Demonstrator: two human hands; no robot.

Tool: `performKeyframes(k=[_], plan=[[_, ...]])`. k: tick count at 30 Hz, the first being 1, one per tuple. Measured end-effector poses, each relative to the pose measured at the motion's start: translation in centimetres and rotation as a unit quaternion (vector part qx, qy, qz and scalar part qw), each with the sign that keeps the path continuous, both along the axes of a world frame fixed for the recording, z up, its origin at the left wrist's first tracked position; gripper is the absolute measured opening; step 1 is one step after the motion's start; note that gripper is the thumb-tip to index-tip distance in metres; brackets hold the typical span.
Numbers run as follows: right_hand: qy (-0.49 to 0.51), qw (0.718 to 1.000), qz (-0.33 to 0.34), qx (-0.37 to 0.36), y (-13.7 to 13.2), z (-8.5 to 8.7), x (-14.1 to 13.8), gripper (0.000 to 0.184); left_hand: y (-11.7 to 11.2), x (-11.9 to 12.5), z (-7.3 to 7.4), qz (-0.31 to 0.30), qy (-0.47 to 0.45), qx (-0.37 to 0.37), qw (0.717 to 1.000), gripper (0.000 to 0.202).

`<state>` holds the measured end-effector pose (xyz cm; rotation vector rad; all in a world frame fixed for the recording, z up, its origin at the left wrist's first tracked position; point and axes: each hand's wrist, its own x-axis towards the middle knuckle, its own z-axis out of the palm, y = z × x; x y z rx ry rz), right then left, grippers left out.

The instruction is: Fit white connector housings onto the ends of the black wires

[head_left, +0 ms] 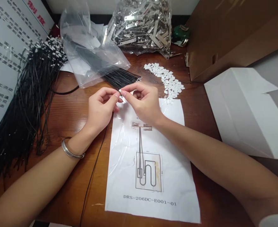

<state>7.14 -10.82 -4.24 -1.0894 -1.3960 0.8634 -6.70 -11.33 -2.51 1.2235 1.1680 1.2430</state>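
Observation:
My left hand [102,105] is closed in a pinch at the middle of the table, with a silver bangle on its wrist. A thin black wire [95,168] trails from beneath it toward the front edge. My right hand [144,101] pinches at the same spot, fingertips meeting the left ones. Between the fingertips shows a tiny white piece [120,91], which looks like a connector housing; the fingers mostly hide it. Just behind the hands lies a bundle of black wires [122,77]. To the right is a pile of small white connector housings [169,80].
A printed drawing sheet [120,189] lies under my hands. Black wires with white ends [22,104] heap at left. Behind are a clear plastic bag [82,56], a bag of metal strips [141,28] and a green roll [180,34]. Cardboard [224,37] and a white box [243,110] stand right.

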Motion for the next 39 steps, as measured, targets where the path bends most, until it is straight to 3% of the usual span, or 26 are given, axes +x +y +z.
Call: performKeyframes(k=[20, 34, 39], plan=[[-0.025, 0.999, -0.006, 0.024, 0.00, -0.12, 0.05, 0.007, -0.08, 0.10, 0.33, 0.007, 0.026, -0.004, 1.000, 0.017], [0.043, 0.996, 0.041, -0.068, 0.36, 0.16, 0.42, 0.009, 0.00, 0.06, 0.15, -0.015, 0.015, 0.009, 1.000, 0.013], [0.055, 0.994, 0.055, -0.077, 0.47, 0.03, 0.38, 0.019, 0.00, 0.01, 0.14, -0.014, 0.020, 0.008, 1.000, 0.009]])
